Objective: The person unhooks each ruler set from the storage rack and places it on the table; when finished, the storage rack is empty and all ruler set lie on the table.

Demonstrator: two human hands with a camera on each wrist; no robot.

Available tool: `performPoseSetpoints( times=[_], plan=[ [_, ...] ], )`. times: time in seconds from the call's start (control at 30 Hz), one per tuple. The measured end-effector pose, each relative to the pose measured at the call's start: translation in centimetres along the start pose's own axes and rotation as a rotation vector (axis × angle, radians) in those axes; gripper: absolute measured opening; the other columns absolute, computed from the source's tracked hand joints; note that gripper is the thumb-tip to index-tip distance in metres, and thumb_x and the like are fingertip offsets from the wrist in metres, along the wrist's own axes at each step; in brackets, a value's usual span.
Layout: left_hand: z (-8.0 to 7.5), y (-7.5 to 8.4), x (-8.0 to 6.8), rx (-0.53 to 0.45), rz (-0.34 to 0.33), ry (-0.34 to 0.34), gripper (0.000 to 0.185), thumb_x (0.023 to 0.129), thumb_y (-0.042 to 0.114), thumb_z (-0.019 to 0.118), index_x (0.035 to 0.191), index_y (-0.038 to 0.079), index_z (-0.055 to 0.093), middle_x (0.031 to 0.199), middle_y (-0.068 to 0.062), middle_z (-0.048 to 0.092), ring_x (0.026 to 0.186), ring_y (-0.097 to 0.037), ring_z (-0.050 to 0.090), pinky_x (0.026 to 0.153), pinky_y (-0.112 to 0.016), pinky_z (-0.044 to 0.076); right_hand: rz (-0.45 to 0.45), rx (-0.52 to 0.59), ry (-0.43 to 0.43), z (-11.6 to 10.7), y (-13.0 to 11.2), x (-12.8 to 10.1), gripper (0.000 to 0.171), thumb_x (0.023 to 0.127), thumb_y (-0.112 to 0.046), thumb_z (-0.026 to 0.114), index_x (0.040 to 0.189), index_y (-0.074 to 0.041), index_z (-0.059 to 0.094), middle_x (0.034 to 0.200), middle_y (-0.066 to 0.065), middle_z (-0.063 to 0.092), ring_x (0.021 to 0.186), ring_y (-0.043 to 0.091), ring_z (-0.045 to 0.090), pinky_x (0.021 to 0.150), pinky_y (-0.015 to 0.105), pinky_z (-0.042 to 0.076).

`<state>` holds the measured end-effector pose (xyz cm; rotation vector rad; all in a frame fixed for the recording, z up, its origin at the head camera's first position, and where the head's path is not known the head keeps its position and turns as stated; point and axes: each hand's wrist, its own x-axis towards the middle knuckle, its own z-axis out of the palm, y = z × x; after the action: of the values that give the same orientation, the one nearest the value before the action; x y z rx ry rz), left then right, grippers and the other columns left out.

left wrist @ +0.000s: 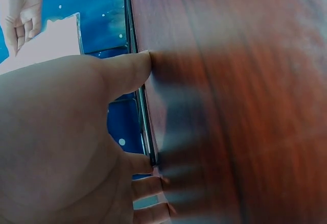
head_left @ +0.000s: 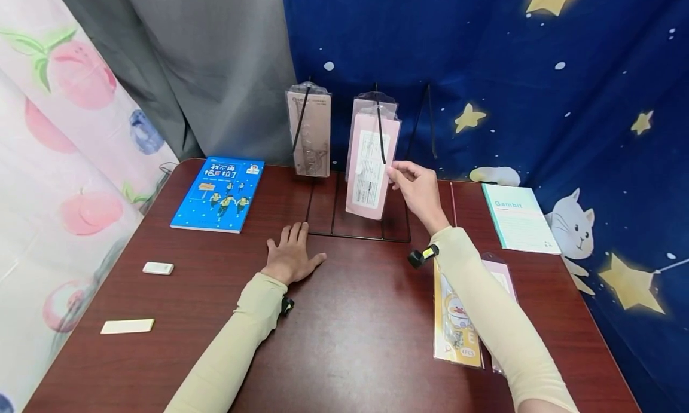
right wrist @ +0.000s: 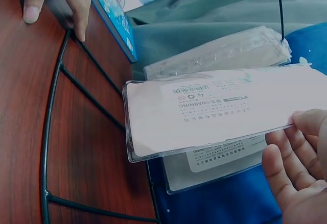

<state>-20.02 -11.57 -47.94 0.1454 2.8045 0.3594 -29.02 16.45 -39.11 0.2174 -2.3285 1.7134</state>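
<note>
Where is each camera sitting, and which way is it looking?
Head: worn on the head, looks forward and down at the table, both sleeves and hands.
Left wrist: along the left hand, lying flat on the table.
Right wrist: past the right hand pinching a pink packet on the wire rack.
Head and right wrist views share that packet and rack.

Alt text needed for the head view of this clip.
A person's right hand pinches a pink packet hanging on a black wire rack, while the left hand lies flat on the dark red table. A blue book lies at left.
</note>
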Motion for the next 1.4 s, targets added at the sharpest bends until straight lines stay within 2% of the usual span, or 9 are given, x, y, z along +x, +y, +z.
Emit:
performPoseSetpoints(
  times=[0.2,0.43,0.53,0.73,0.87,1.07,1.13,1.3,1.4],
  plan=[
    [0.0,-0.1,0.0,-0.004,0.005,0.007,0.095,0.101,0.062,0.051,0.167,0.006,0.013,0.172,-0.019,0.019,0.159,-0.041,0.017,0.119,-0.074,0.020,0.028,0.000,-0.008,-0.1,-0.1,-0.7,0.030,0.098,-0.017,0.073,0.119,0.004,0.074,0.103,0.030,0.074,0.079,0.037,0.068,0.071,0.024,0.058],
    [0.0,-0.2,0.1,0.001,0.005,0.007,0.095,0.101,0.062,0.051,0.167,0.006,0.013,0.172,-0.019,0.019,0.160,-0.041,0.016,0.119,-0.073,0.021,0.018,0.016,-0.026,-0.3,-0.4,-1.6,0.029,0.097,-0.018,0.075,0.115,0.005,0.075,0.100,0.030,0.074,0.071,0.012,0.068,0.071,0.021,0.058],
    [-0.2,0.0,-0.1,0.000,-0.001,0.003,0.093,0.101,0.060,0.052,0.167,0.006,0.013,0.172,-0.019,0.019,0.160,-0.041,0.016,0.120,-0.073,0.020,0.005,0.015,-0.029,-0.4,-0.4,-1.9,0.029,0.096,-0.020,0.076,0.113,0.004,0.076,0.096,0.025,0.075,0.070,0.011,0.068,0.070,0.021,0.058],
    [-0.4,0.3,-0.4,-0.008,0.000,0.007,0.091,0.102,0.056,0.054,0.166,0.004,0.015,0.171,-0.020,0.020,0.159,-0.041,0.017,0.120,-0.072,0.020,0.005,-0.009,-0.034,-0.7,-0.5,-2.4,0.027,0.096,-0.021,0.076,0.111,0.002,0.076,0.092,0.016,0.076,0.075,0.025,0.069,0.070,0.024,0.058],
    [-0.5,0.3,-0.5,-0.010,0.001,0.015,0.091,0.101,0.056,0.054,0.166,0.004,0.016,0.171,-0.020,0.021,0.159,-0.041,0.018,0.119,-0.072,0.021,0.001,-0.013,-0.038,-0.9,-0.4,-2.7,0.025,0.096,-0.019,0.075,0.110,0.001,0.076,0.089,0.014,0.076,0.071,0.016,0.068,0.070,0.024,0.058],
    [-0.6,0.3,-0.6,0.000,0.000,0.028,0.092,0.101,0.059,0.055,0.166,0.005,0.017,0.171,-0.020,0.022,0.159,-0.041,0.019,0.118,-0.073,0.023,0.003,0.007,-0.045,-1.1,-0.4,-3.3,0.023,0.096,-0.017,0.076,0.109,0.003,0.076,0.083,0.002,0.075,0.069,0.006,0.067,0.070,0.025,0.058],
    [-0.6,0.4,-0.6,0.001,0.002,0.027,0.092,0.101,0.058,0.055,0.166,0.005,0.017,0.171,-0.020,0.023,0.159,-0.041,0.019,0.118,-0.073,0.023,0.008,-0.001,-0.047,-1.3,-0.3,-3.5,0.023,0.096,-0.017,0.076,0.109,0.003,0.076,0.084,0.004,0.075,0.068,0.007,0.068,0.069,0.023,0.058],
    [-0.4,0.3,-0.4,0.000,0.002,0.019,0.092,0.101,0.058,0.055,0.166,0.005,0.017,0.171,-0.020,0.022,0.159,-0.041,0.018,0.118,-0.073,0.022,0.028,-0.033,-0.058,-1.7,-0.5,-4.0,0.025,0.097,-0.016,0.075,0.113,0.002,0.076,0.094,0.022,0.076,0.071,0.017,0.070,0.068,0.019,0.056],
    [-0.1,0.1,-0.2,0.007,0.004,0.017,0.094,0.100,0.060,0.054,0.166,0.006,0.015,0.171,-0.019,0.021,0.159,-0.041,0.017,0.118,-0.073,0.021,0.039,-0.054,-0.066,-2.0,-0.6,-4.3,0.025,0.097,-0.017,0.075,0.114,0.001,0.076,0.099,0.025,0.076,0.075,0.020,0.071,0.068,0.017,0.055]
  ],
)
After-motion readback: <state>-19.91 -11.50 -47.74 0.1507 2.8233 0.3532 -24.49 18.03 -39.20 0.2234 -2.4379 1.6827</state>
